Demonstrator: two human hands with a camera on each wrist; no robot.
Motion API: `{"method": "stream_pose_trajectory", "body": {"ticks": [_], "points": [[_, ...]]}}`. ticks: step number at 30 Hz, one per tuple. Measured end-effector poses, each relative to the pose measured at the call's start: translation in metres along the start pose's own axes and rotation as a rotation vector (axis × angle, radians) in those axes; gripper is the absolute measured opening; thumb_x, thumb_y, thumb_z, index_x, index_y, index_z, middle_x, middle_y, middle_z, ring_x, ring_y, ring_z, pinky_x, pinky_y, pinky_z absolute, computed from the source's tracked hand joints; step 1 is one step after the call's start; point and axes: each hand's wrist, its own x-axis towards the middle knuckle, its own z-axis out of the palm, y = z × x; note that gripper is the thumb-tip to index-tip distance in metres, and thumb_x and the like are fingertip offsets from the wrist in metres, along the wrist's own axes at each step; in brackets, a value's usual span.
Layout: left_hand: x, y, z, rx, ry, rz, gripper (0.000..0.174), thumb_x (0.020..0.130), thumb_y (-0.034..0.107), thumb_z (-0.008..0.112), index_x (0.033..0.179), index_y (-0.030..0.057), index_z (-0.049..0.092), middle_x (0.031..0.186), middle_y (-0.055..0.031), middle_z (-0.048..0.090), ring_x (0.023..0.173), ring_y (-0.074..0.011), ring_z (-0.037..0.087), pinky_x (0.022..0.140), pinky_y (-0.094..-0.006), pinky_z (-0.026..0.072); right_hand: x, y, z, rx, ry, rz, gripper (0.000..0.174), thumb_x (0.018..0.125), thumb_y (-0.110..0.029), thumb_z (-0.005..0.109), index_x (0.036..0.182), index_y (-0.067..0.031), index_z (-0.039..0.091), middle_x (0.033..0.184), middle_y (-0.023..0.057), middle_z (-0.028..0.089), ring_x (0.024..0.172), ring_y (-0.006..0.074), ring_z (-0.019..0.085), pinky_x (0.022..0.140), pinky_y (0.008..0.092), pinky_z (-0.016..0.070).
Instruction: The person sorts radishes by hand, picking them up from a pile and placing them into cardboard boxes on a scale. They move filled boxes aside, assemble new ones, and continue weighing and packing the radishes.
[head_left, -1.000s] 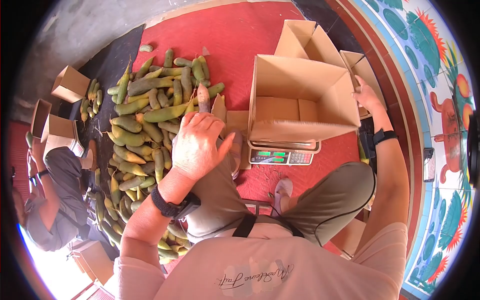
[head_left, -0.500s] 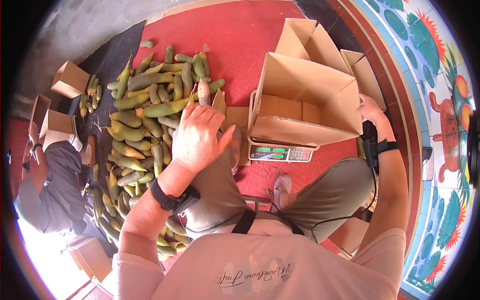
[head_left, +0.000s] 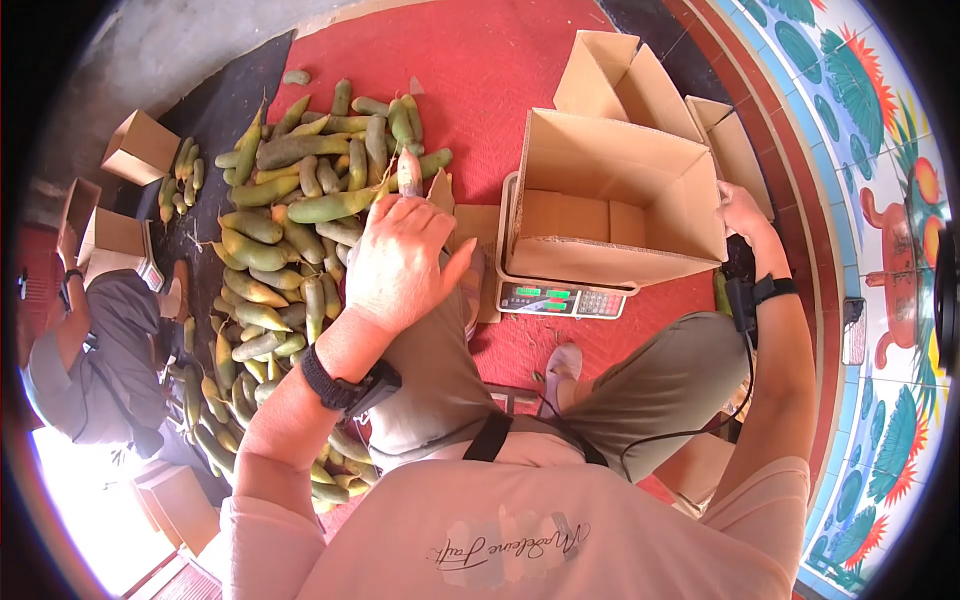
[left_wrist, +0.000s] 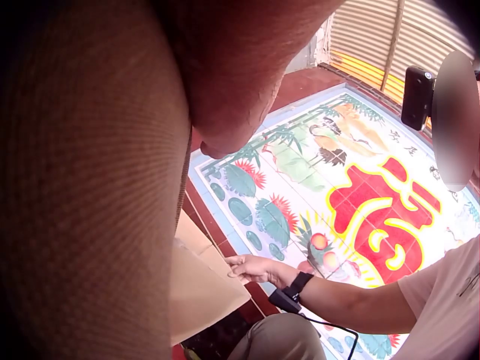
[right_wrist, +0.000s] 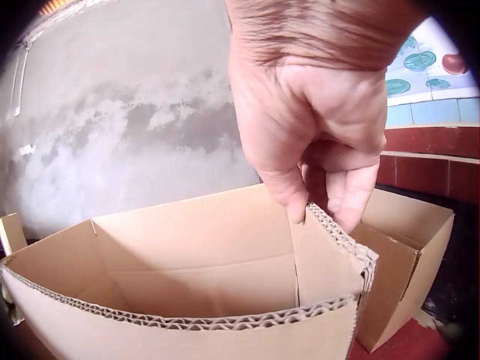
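Note:
An open cardboard box [head_left: 620, 250] sits on a digital scale [head_left: 562, 302] with lit green displays. My right hand [head_left: 742, 213] holds the box's right wall. In the right wrist view, thumb and fingers of that hand [right_wrist: 322, 142] pinch the wall's top edge near a corner. Over my bent left knee rests my left hand [head_left: 400, 265], fingers lying forward and thumb spread, with nothing held. Just past its fingertips is a radish [head_left: 409, 172] with a pale pinkish end. A big pile of green radishes [head_left: 290, 235] lies to the left.
More cardboard boxes [head_left: 625, 85] stand behind the scale, beside a tiled wall [head_left: 890, 270]. At the far left another person [head_left: 100, 350] sits near several boxes [head_left: 140, 148] and a small heap of radishes [head_left: 181, 180]. Red matting [head_left: 470, 60] covers the floor.
The box has shifted slightly right on the scale, exposing the scale's left rim. My right hand has moved a little down along the box's side with it. The left hand stays on the knee.

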Motion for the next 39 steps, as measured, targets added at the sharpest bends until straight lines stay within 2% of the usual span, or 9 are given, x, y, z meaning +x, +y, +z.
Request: {"method": "stream_pose_trajectory", "body": {"ticks": [7,11,14,17,19,26,30,35,39], "points": [[0.000,0.001,-0.001,0.004,0.002,-0.004,0.023,0.069,0.017,0.068,0.083,0.0020,0.058,0.083,-0.0102,0.060,0.085,-0.0269,0.056,0.084,-0.0381,0.0401,-0.012,-0.019,0.003,0.057,-0.041,0.125,0.067,0.075,0.001,0.054,0.137,-0.0052,0.030,0.083,0.0100,0.060,0.069,0.0173,0.059,0.056,0.0315,0.0502],[-0.001,-0.001,0.000,0.008,-0.001,-0.002,0.023,0.069,0.017,0.068,0.083,0.0017,0.058,0.083,-0.0105,0.060,0.085,-0.0270,0.056,0.083,-0.0382,0.0401,-0.004,-0.002,0.005,0.014,-0.026,0.082,0.066,0.077,-0.002,0.055,0.138,-0.0078,0.028,0.090,0.0120,0.060,0.071,0.0194,0.060,0.058,0.0335,0.0516],[-0.001,0.000,0.000,0.002,0.022,0.013,0.022,0.069,0.017,0.068,0.081,0.0016,0.058,0.083,-0.0108,0.060,0.085,-0.0269,0.055,0.083,-0.0384,0.0401,-0.020,-0.014,0.003,0.022,0.043,0.084,0.071,0.076,-0.009,0.058,0.139,-0.0085,0.025,0.097,0.0157,0.062,0.086,0.0238,0.061,0.066,0.0395,0.0523],[0.000,0.002,0.001,0.000,0.014,0.002,0.022,0.069,0.018,0.067,0.081,0.0017,0.058,0.083,-0.0108,0.060,0.085,-0.0267,0.056,0.083,-0.0384,0.0403,-0.025,-0.008,-0.007,-0.137,0.123,0.013,0.066,0.076,-0.015,0.059,0.135,-0.0063,0.032,0.099,0.0205,0.061,0.090,0.0295,0.060,0.078,0.0394,0.0477],[0.002,0.003,0.003,-0.002,0.025,0.003,0.022,0.070,0.020,0.067,0.081,0.0026,0.059,0.082,-0.0104,0.060,0.086,-0.0261,0.056,0.083,-0.0382,0.0406,-0.037,-0.006,-0.011,-0.346,0.208,-0.179,0.058,0.077,-0.019,0.059,0.130,-0.0053,0.039,0.099,0.0236,0.060,0.094,0.0337,0.058,0.085,0.0377,0.0429],[0.001,0.014,-0.001,-0.052,0.000,-0.004,0.020,0.071,0.023,0.066,0.079,0.0055,0.061,0.083,-0.0082,0.060,0.090,-0.0240,0.056,0.088,-0.0416,0.0385,-0.129,-0.023,0.011,-0.362,0.472,-0.432,0.030,0.082,-0.012,0.054,0.111,-0.0010,0.055,0.096,0.0217,0.061,0.091,0.0350,0.059,0.079,0.0378,0.0458],[-0.004,0.008,0.008,-0.259,0.246,0.057,0.019,0.071,0.019,0.067,0.082,0.0051,0.061,0.087,-0.0088,0.061,0.090,-0.0249,0.055,0.090,-0.0427,0.0368,-0.170,-0.010,0.023,-0.227,0.392,-0.359,0.027,0.083,-0.010,0.053,0.108,0.0009,0.056,0.088,0.0193,0.063,0.082,0.0289,0.063,0.071,0.0340,0.0478],[-0.046,-0.010,-0.008,-0.272,0.315,-0.135,0.018,0.072,0.016,0.064,0.087,0.0059,0.060,0.087,-0.0093,0.061,0.089,-0.0266,0.055,0.088,-0.0400,0.0371,-0.211,0.006,0.026,-0.120,0.411,-0.310,0.027,0.085,-0.008,0.053,0.110,0.0019,0.055,0.084,0.0126,0.063,0.069,0.0148,0.061,0.064,0.0275,0.0480],[-0.122,-0.058,0.011,-0.148,0.232,-0.343,0.016,0.070,0.015,0.065,0.080,0.0049,0.059,0.078,-0.0094,0.058,0.080,-0.0283,0.054,0.076,-0.0398,0.0409,-0.227,0.004,0.029,-0.099,0.464,-0.316,0.023,0.085,-0.006,0.052,0.106,0.0016,0.057,0.080,0.0143,0.062,0.066,0.0171,0.062,0.062,0.0283,0.0478]]}}
